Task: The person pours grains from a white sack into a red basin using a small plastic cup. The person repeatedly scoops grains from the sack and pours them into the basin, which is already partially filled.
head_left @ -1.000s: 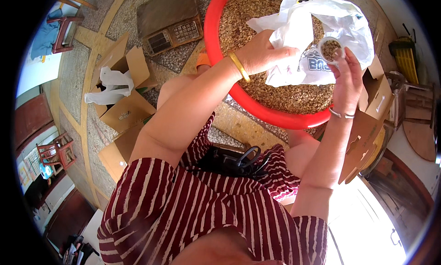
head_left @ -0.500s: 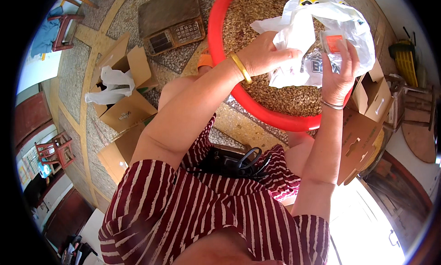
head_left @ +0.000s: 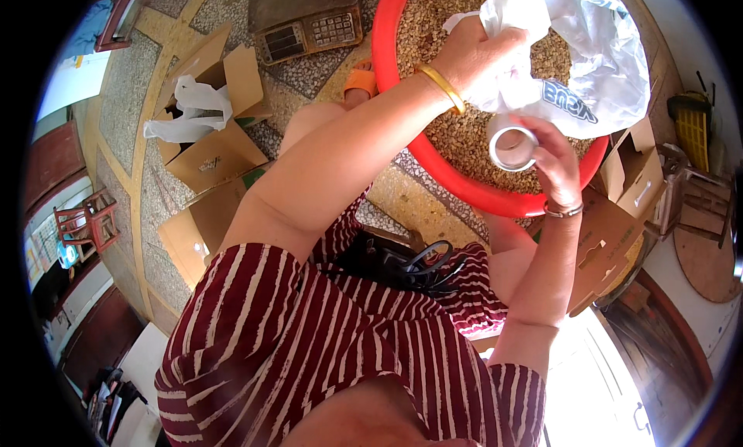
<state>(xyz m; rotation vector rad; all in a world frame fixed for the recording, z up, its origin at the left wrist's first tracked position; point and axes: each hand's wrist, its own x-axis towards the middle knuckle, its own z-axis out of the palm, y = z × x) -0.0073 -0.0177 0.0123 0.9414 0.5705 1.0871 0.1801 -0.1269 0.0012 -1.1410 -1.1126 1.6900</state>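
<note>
My left hand point(head_left: 481, 58) is closed round the gathered side of a white plastic bag point(head_left: 611, 68) with dark printing. The bag hangs over a wide round container with a thick red rim point(head_left: 457, 182), filled with small brown, grain-like bits point(head_left: 426, 60). Below the bag, my right hand point(head_left: 556, 159) grips a small clear cup-like container point(head_left: 512, 147). Its round, pale-rimmed mouth is turned toward me, and I cannot make out what is inside. My right fingertips wrap its far side, close to the bag's lower edge.
A worn scale with a keypad point(head_left: 309, 29) stands on the floor at the back left. Nearer, an open cardboard box point(head_left: 213, 157) has a white bag point(head_left: 197, 106) over its edge. Another open box point(head_left: 631, 168) stands right of the red rim, beside a wooden stool point(head_left: 700, 191).
My right hand has drawn the clear container away from the bag, nearer to me, and tipped its mouth toward me. My left hand has risen slightly right, still gripping the bag.
</note>
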